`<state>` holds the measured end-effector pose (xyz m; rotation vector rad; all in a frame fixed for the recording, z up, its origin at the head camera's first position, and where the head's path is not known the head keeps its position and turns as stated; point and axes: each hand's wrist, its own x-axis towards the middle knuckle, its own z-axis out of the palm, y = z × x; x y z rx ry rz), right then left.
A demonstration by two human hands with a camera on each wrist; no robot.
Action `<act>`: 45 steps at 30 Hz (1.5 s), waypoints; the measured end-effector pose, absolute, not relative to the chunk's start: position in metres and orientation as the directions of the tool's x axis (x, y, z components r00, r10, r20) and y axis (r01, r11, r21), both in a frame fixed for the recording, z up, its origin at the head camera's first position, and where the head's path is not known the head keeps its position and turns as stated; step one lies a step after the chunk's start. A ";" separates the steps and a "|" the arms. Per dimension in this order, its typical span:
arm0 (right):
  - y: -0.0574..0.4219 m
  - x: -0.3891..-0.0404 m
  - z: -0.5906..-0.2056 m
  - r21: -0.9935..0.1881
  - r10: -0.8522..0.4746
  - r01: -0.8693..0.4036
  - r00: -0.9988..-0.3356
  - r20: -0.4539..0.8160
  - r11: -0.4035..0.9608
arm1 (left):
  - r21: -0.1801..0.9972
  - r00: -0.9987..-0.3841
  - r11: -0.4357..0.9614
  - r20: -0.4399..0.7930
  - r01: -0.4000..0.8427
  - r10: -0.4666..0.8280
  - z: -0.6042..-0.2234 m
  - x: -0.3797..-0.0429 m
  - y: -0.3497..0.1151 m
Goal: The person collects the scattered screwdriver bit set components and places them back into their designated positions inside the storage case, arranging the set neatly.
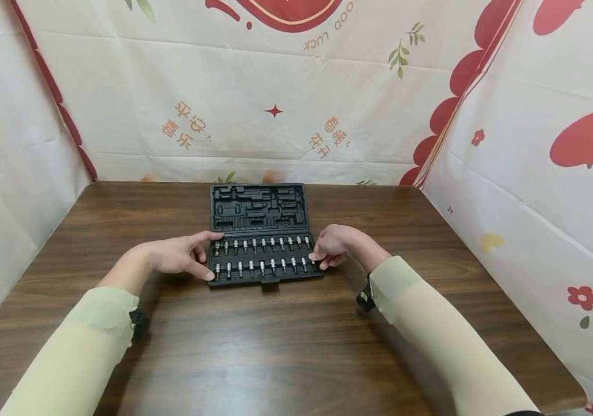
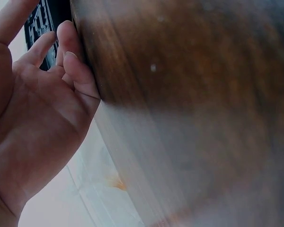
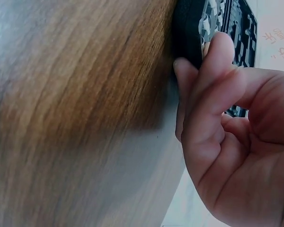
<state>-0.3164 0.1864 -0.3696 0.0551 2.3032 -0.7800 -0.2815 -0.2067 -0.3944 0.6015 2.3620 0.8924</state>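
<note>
A black socket-set case (image 1: pixel 260 233) lies unfolded on the table, its lid laid back with moulded recesses. Two rows of silver bit sockets (image 1: pixel 262 267) fill the near half. My left hand (image 1: pixel 175 254) spans the case's left edge, index finger at the upper corner of this half and thumb at the lower corner; the other fingers curl inward. At the right edge, my right hand (image 1: pixel 337 245) pinches with thumb and fingers at the last bit socket of the lower row, which is mostly hidden. In the right wrist view the fingers (image 3: pixel 221 49) bend over the case's edge.
The brown wooden table (image 1: pixel 255 352) extends around the case. Behind it hangs a white printed cloth (image 1: pixel 255 86), with more cloth (image 1: pixel 530 190) along the right and left sides. A small black latch (image 1: pixel 270 286) projects from the case's front.
</note>
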 end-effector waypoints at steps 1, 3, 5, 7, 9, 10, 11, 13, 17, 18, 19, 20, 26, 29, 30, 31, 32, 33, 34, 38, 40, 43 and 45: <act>0.187 -0.316 -0.370 -0.522 -0.172 0.248 -0.758 -0.629 0.816 | 0.703 -0.755 0.679 -0.324 0.211 0.570 -0.394 -0.281 -0.206; 0.188 -0.317 -0.371 -0.526 -0.173 0.250 -0.758 -0.628 0.813 | 0.707 -0.754 0.676 -0.324 0.209 0.571 -0.395 -0.281 -0.206; 0.188 -0.317 -0.371 -0.531 -0.174 0.257 -0.757 -0.630 0.807 | 0.711 -0.751 0.671 -0.321 0.211 0.576 -0.395 -0.282 -0.205; 0.189 -0.317 -0.371 -0.536 -0.174 0.262 -0.756 -0.630 0.803 | 0.713 -0.750 0.668 -0.318 0.214 0.580 -0.395 -0.282 -0.205; 0.189 -0.317 -0.371 -0.541 -0.175 0.266 -0.757 -0.630 0.798 | 0.715 -0.749 0.665 -0.316 0.216 0.583 -0.395 -0.282 -0.205; 0.190 -0.316 -0.371 -0.544 -0.175 0.269 -0.756 -0.630 0.795 | 0.716 -0.748 0.663 -0.315 0.217 0.585 -0.395 -0.282 -0.206; 0.190 -0.316 -0.370 -0.546 -0.174 0.273 -0.756 -0.631 0.792 | 0.717 -0.747 0.662 -0.314 0.218 0.586 -0.395 -0.283 -0.206; 0.190 -0.316 -0.370 -0.550 -0.177 0.276 -0.754 -0.632 0.788 | 0.719 -0.746 0.660 -0.313 0.218 0.587 -0.395 -0.283 -0.206; 0.192 -0.316 -0.370 -0.562 -0.181 0.287 -0.752 -0.634 0.776 | 0.718 -0.746 0.660 -0.313 0.220 0.588 -0.394 -0.283 -0.206; 0.193 -0.316 -0.370 -0.567 -0.182 0.289 -0.754 -0.632 0.771 | 0.717 -0.745 0.660 -0.311 0.223 0.590 -0.393 -0.284 -0.206; 0.194 -0.316 -0.370 -0.572 -0.181 0.290 -0.757 -0.628 0.767 | 0.717 -0.745 0.659 -0.310 0.225 0.591 -0.393 -0.284 -0.206; 0.196 -0.315 -0.371 -0.575 -0.183 0.286 -0.761 -0.622 0.766 | 0.719 -0.744 0.657 -0.308 0.225 0.593 -0.393 -0.284 -0.206; 0.207 -0.309 -0.375 -0.609 -0.227 0.239 -0.777 -0.587 0.756 | 0.730 -0.743 0.647 -0.305 0.219 0.596 -0.396 -0.285 -0.207; 0.211 -0.306 -0.377 -0.640 -0.263 0.230 -0.772 -0.578 0.733 | 0.720 -0.748 0.657 -0.305 0.224 0.590 -0.397 -0.283 -0.208; 0.212 -0.306 -0.378 -0.651 -0.269 0.229 -0.776 -0.571 0.724 | 0.716 -0.749 0.659 -0.301 0.231 0.590 -0.398 -0.283 -0.209; 0.213 -0.305 -0.379 -0.661 -0.275 0.224 -0.780 -0.562 0.716 | 0.712 -0.753 0.663 -0.300 0.232 0.586 -0.398 -0.282 -0.209; 0.213 -0.304 -0.380 -0.672 -0.282 0.219 -0.785 -0.552 0.708 | 0.708 -0.757 0.667 -0.300 0.231 0.581 -0.399 -0.282 -0.209; 0.213 -0.303 -0.381 -0.682 -0.286 0.215 -0.790 -0.542 0.699 | 0.705 -0.759 0.670 -0.299 0.233 0.578 -0.399 -0.282 -0.210; 0.213 -0.303 -0.382 -0.689 -0.287 0.212 -0.796 -0.533 0.693 | 0.703 -0.760 0.671 -0.297 0.236 0.578 -0.399 -0.282 -0.210; 0.214 -0.301 -0.384 -0.694 -0.285 0.212 -0.800 -0.528 0.689 | 0.699 -0.754 0.676 -0.311 0.232 0.579 -0.398 -0.283 -0.208; 0.215 -0.300 -0.384 -0.691 -0.284 0.216 -0.797 -0.533 0.690 | 0.699 -0.747 0.675 -0.315 0.234 0.586 -0.397 -0.283 -0.207; 0.215 -0.299 -0.385 -0.694 -0.286 0.225 -0.793 -0.538 0.683 | 0.704 -0.744 0.674 -0.324 0.224 0.585 -0.396 -0.283 -0.206; 0.214 -0.299 -0.386 -0.700 -0.293 0.226 -0.790 -0.538 0.677 | 0.704 -0.741 0.673 -0.324 0.226 0.588 -0.395 -0.281 -0.207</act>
